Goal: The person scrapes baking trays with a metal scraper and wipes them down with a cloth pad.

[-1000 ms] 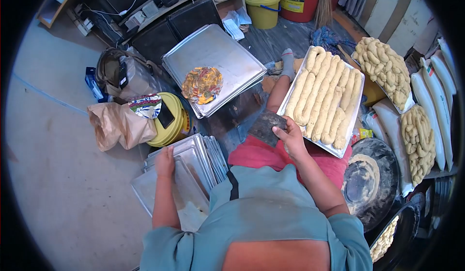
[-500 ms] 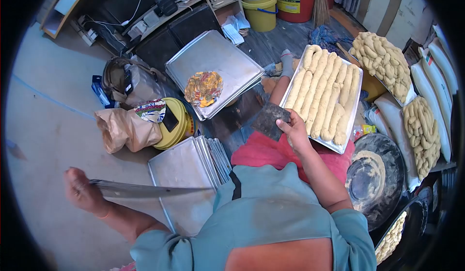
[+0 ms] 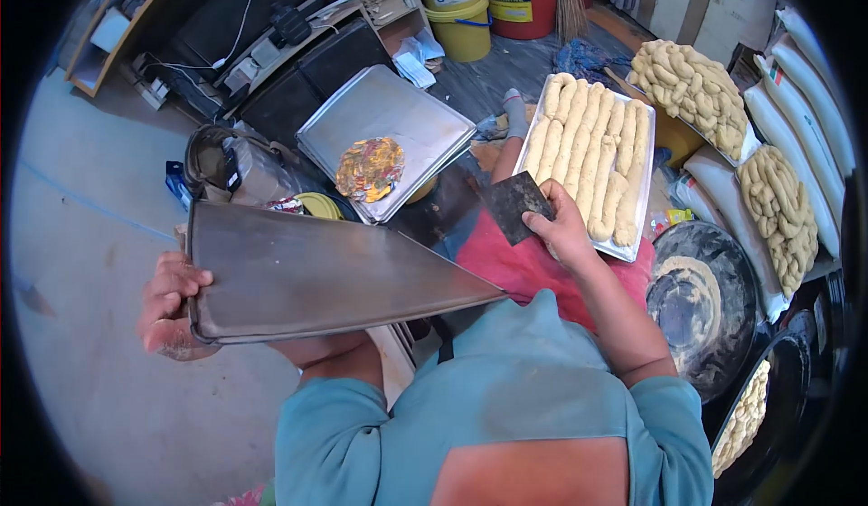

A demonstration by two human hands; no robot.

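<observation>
At left, tray (image 3: pixel 316 275), long axis crosswise; left hand (image 3: pixel 172 305) gripping it, right hand (image 3: pixel 564 227) pinching dark plate (image 3: pixel 517 206).

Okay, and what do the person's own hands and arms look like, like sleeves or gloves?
The left hand and right hand are bare, without gloves. The blue-green sleeves are short and loose, with no printed markings visible. The left wrist is hidden.

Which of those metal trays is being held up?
The bare tray gripped by the left hand: it's tilted steeply, while the dough-covered tray and the stacked trays lie flatter.
</observation>
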